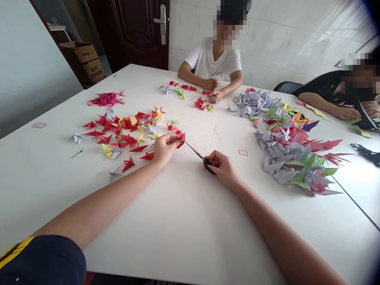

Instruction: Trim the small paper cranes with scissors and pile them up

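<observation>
My left hand (164, 147) pinches a small red paper crane (181, 139) just above the white table (184, 221). My right hand (223, 168) grips the black handles of a pair of scissors (198, 154), whose blades point up-left and reach the crane. To the left of my left hand lies a scatter of red, yellow and grey paper cranes (124, 132).
A big heap of grey, green and red cranes (292, 152) lies to the right. A person in a white shirt (214, 61) sits opposite, hands on a string of cranes (190, 89). Another person's arm (326, 105) rests at far right. Pink cord (106, 99) lies far left.
</observation>
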A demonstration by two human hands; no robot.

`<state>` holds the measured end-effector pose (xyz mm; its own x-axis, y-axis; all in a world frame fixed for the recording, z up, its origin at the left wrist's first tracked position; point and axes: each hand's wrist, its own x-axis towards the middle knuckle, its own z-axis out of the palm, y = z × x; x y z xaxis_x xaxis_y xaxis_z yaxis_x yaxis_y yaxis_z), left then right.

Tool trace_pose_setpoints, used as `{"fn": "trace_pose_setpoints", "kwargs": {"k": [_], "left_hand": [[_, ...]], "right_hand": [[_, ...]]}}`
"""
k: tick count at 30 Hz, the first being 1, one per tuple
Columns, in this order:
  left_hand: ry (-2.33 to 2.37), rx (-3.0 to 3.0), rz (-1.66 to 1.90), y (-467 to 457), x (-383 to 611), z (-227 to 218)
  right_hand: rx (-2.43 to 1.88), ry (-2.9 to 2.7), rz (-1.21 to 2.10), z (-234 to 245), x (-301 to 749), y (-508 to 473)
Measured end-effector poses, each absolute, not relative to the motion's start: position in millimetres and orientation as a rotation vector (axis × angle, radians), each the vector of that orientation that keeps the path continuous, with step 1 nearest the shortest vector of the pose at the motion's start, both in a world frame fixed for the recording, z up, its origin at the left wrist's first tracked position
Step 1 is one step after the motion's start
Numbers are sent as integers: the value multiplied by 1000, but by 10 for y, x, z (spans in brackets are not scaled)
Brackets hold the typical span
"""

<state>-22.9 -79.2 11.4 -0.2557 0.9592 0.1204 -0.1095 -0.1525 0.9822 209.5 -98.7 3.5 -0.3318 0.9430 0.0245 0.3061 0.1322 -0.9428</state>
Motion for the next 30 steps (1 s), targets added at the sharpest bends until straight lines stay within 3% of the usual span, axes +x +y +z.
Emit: {"fn": "trace_pose_setpoints", "kwargs": {"k": [19, 30], "left_hand": [[1183, 1056, 1573, -772, -247, 81], [1299, 1176, 1520, -773, -264, 102]], "right_hand": [[-1182, -1637, 1369, 54, 2068, -993], [-1352, -1880, 891, 64, 2051, -1050]]}}
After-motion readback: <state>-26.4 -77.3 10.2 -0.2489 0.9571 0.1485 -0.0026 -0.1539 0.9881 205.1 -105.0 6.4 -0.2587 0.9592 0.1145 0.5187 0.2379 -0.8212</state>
